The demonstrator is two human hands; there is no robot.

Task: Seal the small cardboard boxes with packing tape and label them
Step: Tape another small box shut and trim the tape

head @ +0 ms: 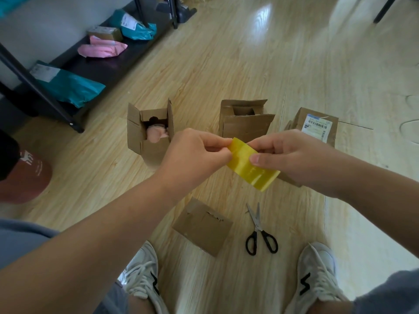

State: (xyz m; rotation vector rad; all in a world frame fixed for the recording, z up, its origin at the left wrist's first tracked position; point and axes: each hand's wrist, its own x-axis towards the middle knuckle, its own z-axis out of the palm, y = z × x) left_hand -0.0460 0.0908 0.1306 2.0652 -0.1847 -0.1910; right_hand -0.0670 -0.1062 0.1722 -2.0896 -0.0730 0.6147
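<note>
Both grips pinch the yellow tape strip point(249, 167), left hand point(195, 155) at its upper edge, right hand point(292, 155) mid-strip, above open floor point(226, 193) beyond the closed box point(201, 225) and scissors point(260, 232).

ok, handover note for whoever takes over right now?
Left hand and right hand each pinch a short strip of yellow translucent tape, held in the air above the boxes.
Black-handled scissors lie on the wooden floor beside the closed plain cardboard box near the feet.
Done: far-right cardboard box carries a white label.
Left: cardboard box with pink contents and middle cardboard box are open; tape and label them.
</note>
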